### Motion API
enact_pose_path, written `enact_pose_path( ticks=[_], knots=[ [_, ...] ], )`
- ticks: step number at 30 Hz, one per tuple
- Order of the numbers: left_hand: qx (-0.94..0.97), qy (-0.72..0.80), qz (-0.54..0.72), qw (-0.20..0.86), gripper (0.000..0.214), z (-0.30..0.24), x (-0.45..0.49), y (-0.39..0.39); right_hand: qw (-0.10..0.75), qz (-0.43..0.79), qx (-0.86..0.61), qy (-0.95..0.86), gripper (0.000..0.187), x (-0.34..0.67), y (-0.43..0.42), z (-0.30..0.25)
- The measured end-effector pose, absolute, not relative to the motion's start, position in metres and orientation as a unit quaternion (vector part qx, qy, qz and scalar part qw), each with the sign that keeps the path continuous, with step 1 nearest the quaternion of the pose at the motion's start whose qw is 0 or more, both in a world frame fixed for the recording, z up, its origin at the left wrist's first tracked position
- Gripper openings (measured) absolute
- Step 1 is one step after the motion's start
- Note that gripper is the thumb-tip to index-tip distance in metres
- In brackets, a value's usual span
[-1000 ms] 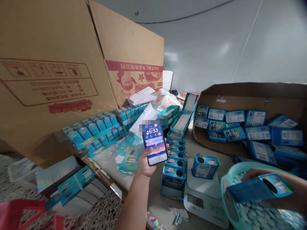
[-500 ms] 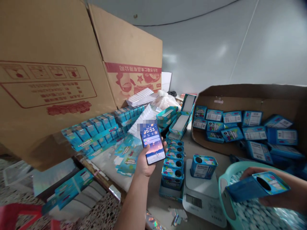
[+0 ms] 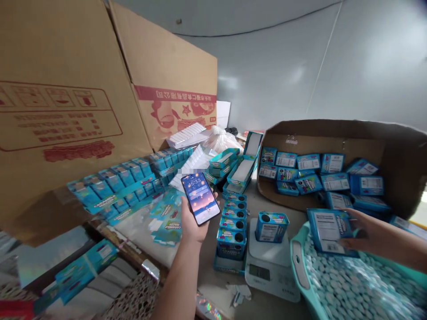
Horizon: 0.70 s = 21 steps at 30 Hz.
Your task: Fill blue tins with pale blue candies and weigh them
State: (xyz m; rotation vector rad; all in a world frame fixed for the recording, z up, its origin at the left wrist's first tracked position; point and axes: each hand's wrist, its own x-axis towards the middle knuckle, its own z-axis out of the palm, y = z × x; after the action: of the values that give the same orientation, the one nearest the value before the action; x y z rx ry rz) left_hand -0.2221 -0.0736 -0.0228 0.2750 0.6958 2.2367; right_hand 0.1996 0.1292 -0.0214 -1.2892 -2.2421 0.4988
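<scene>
Left hand (image 3: 192,227) curled round slim black-edged phone (image 3: 201,201), screen lit, towards seven o'clock. Right hand (image 3: 362,231), partly closed, grips printed blue cardboard box (image 3: 328,231) at four o'clock, above turquoise plastic basin (image 3: 310,297) of pale-blue pieces (image 3: 347,284).

Phone (image 3: 200,202): black edge, screen fading dark blue to purple to peach, orange glow spots. Tub (image 3: 302,235): turquoise. Sweets (image 3: 336,284): pale blue-white. Box over the tub (image 3: 323,229): blue, white label panel, dark print and barcode. Scale (image 3: 283,279): off-white, dark grey display (image 3: 260,272). Box on the scale (image 3: 271,229): blue, white label, white lettering, dark circle on top. Row of boxes (image 3: 230,242): teal-blue, dark circle per top. Open trays (image 3: 242,171): teal outside, white inside. Left carton (image 3: 70,111): brown, red line drawings, red band with pale characters. Right carton (image 3: 363,144): brown. Wall (image 3: 267,71): pale grey. Floor (image 3: 133,291): dark-and-light speckle.
</scene>
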Motion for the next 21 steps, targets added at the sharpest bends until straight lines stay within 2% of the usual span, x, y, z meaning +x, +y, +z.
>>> enact_pose_path(
  ticks=[2, 4, 6, 8, 10, 11, 15, 19, 21],
  knots=[
    [0.103, 0.256, 0.879, 0.389, 0.068, -0.021, -0.22, -0.075, 0.232, 0.243, -0.466, -0.819, 0.066, 0.199, 0.131, -0.024],
    [0.104, 0.24, 0.876, 0.406, 0.07, -0.02, -0.218, -0.076, 0.24, 0.236, -0.476, -0.813, 0.064, 0.197, 0.13, -0.019],
    [0.114, 0.223, 0.87, 0.425, 0.069, -0.02, -0.215, -0.078, 0.242, 0.175, -0.5, -0.813, 0.057, 0.189, 0.12, -0.004],
    [0.132, 0.204, 0.865, 0.438, 0.067, -0.02, -0.212, -0.081, 0.251, 0.065, -0.507, -0.822, 0.046, 0.172, 0.099, 0.019],
    [0.148, 0.189, 0.863, 0.445, 0.064, -0.02, -0.21, -0.083, 0.291, -0.047, -0.454, -0.841, 0.036, 0.146, 0.066, 0.043],
    [0.151, 0.186, 0.862, 0.447, 0.063, -0.019, -0.209, -0.084, 0.298, -0.045, -0.413, -0.859, 0.031, 0.129, 0.047, 0.053],
    [0.156, 0.18, 0.854, 0.462, 0.063, -0.019, -0.204, -0.088, 0.248, 0.118, -0.292, -0.916, 0.027, 0.053, -0.018, 0.063],
    [0.118, 0.184, 0.846, 0.486, 0.061, -0.018, -0.2, -0.087, 0.206, 0.325, -0.282, -0.879, 0.053, -0.026, -0.034, 0.039],
    [0.077, 0.204, 0.841, 0.495, 0.058, -0.019, -0.199, -0.084, 0.207, 0.429, -0.255, -0.842, 0.057, -0.057, -0.029, 0.028]
  ],
)
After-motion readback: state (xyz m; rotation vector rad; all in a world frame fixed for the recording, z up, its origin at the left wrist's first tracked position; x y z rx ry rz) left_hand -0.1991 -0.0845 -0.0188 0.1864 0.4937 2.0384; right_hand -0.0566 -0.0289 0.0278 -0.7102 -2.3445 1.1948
